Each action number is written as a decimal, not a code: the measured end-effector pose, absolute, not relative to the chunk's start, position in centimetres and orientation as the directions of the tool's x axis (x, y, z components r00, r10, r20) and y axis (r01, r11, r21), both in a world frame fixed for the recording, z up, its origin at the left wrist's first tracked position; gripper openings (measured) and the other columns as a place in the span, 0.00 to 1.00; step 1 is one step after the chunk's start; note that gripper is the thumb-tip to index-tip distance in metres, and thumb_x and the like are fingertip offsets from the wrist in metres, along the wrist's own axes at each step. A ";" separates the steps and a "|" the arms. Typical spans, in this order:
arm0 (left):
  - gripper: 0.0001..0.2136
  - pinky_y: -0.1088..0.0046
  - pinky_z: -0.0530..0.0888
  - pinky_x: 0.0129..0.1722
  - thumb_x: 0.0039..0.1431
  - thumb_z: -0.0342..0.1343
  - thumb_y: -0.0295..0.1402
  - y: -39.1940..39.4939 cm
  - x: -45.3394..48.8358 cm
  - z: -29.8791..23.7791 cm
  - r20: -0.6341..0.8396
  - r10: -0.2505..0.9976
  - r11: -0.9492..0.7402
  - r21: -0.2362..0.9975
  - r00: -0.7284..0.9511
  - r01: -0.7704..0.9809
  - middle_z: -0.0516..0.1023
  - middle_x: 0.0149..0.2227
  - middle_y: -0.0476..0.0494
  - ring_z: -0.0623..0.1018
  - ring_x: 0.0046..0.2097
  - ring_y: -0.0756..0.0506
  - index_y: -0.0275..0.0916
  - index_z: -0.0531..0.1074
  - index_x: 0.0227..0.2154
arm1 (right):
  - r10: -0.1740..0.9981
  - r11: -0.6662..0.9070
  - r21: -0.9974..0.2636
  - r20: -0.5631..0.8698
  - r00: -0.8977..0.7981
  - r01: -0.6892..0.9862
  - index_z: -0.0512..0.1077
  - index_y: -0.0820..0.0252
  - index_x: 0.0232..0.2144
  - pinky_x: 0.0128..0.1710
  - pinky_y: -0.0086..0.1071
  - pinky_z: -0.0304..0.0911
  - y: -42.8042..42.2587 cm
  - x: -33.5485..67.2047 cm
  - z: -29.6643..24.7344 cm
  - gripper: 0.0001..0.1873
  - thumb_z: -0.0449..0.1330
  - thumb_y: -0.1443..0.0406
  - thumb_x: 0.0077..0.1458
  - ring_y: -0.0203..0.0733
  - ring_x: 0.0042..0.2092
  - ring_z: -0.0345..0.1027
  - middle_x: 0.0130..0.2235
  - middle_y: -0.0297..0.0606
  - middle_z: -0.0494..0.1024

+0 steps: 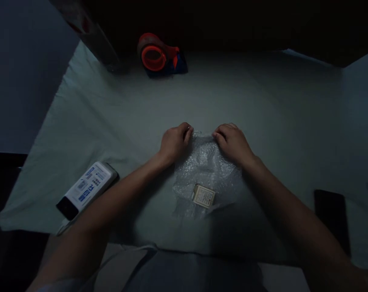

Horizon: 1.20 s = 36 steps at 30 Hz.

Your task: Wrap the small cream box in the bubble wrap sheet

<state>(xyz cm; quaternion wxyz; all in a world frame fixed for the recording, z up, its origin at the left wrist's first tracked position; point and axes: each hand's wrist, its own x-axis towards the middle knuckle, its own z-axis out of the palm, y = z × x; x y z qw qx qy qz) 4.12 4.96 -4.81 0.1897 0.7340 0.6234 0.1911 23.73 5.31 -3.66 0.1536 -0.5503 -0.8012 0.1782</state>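
A sheet of clear bubble wrap [202,162] lies on the pale cloth before me. My left hand [175,142] pinches its far left corner between thumb and fingers. At the far right corner, my right hand [231,142] is closed on the same sheet. On the near part of the wrap rests a small, flat, light-coloured box [204,196] with a printed label, too dim to read. Neither hand touches the box.
An orange and blue tape dispenser [155,56] stands at the back. Left of my left arm lies a white label printer-like device [88,188] with blue print. A dark phone-like slab [332,219] is at the right. A large dark box [232,24] borders the back.
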 end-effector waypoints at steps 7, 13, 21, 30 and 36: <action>0.11 0.70 0.68 0.40 0.62 0.47 0.35 4.9 3.5 -4.9 0.097 0.984 -0.180 0.615 0.152 0.768 0.76 0.38 0.42 0.74 0.38 0.46 0.38 0.70 0.42 | 0.940 0.339 -0.458 0.128 -0.317 0.822 0.70 0.59 0.31 0.45 0.41 0.59 5.9 23.0 -4.6 0.08 0.51 0.65 0.58 0.49 0.42 0.65 0.36 0.43 0.76; 0.10 0.65 0.66 0.48 0.58 0.53 0.33 6.1 4.6 -4.6 0.181 0.907 -0.417 0.495 0.380 0.762 0.73 0.42 0.38 0.70 0.47 0.41 0.36 0.70 0.42 | 0.918 0.396 -0.498 0.212 -0.334 0.771 0.70 0.57 0.34 0.45 0.41 0.60 6.2 22.7 -5.0 0.07 0.52 0.64 0.57 0.48 0.42 0.66 0.36 0.41 0.76; 0.04 0.64 0.67 0.44 0.56 0.50 0.29 6.9 5.5 -4.8 0.173 0.954 -0.301 0.511 0.247 0.805 0.73 0.32 0.43 0.70 0.39 0.43 0.38 0.68 0.28 | 0.952 0.303 -0.556 0.205 -0.226 0.774 0.70 0.56 0.28 0.41 0.39 0.61 6.4 22.7 -5.4 0.08 0.51 0.66 0.56 0.46 0.38 0.67 0.32 0.40 0.76; 0.08 0.67 0.69 0.45 0.59 0.47 0.27 6.5 4.4 -5.1 0.143 0.981 -0.196 0.735 0.133 0.649 0.75 0.38 0.42 0.73 0.42 0.46 0.38 0.67 0.39 | 0.979 0.200 -0.799 0.146 -0.139 0.567 0.72 0.60 0.35 0.40 0.35 0.62 6.6 22.8 -5.5 0.09 0.53 0.63 0.56 0.41 0.38 0.68 0.36 0.38 0.77; 0.06 0.71 0.70 0.42 0.55 0.49 0.26 6.3 4.4 -4.7 0.146 0.970 -0.232 0.799 0.195 0.555 0.75 0.36 0.46 0.75 0.38 0.49 0.40 0.64 0.36 | 0.977 0.205 -0.820 0.143 -0.156 0.535 0.72 0.58 0.31 0.37 0.34 0.61 6.8 22.9 -5.6 0.08 0.54 0.63 0.55 0.40 0.36 0.68 0.32 0.36 0.76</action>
